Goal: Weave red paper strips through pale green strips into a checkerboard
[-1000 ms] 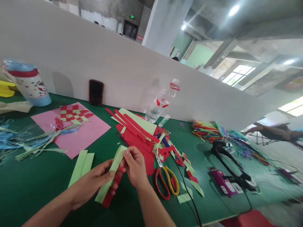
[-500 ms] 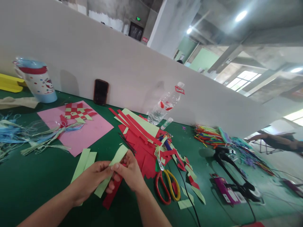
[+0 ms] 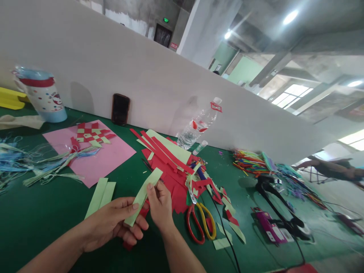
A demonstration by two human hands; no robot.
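A light green paper strip (image 3: 144,194) slants between my two hands above the green table. My left hand (image 3: 122,218) grips its lower end, thumb on top and fingers curled beneath. Higher up, my right hand (image 3: 160,204) pinches the strip's edge between thumb and fingers. Part of a red paper strip (image 3: 127,246) shows below my left hand; the rest is hidden. Two more light green strips (image 3: 100,197) lie beside my left wrist. To the right of my right hand are scissors (image 3: 201,223) with one red and one yellow handle loop.
Red paper pieces (image 3: 170,182) are heaped ahead, near a clear bottle (image 3: 196,129) and a glue stick (image 3: 200,148). A woven red-and-green piece lies on pink paper (image 3: 113,151). A phone (image 3: 120,109) leans on the partition. At right stand a black stand (image 3: 280,208) and a purple box (image 3: 269,226).
The green strip has moved up and to the right. My right hand has shifted its pinch along it, and the left-hand fingers have spread more beneath its lower end.
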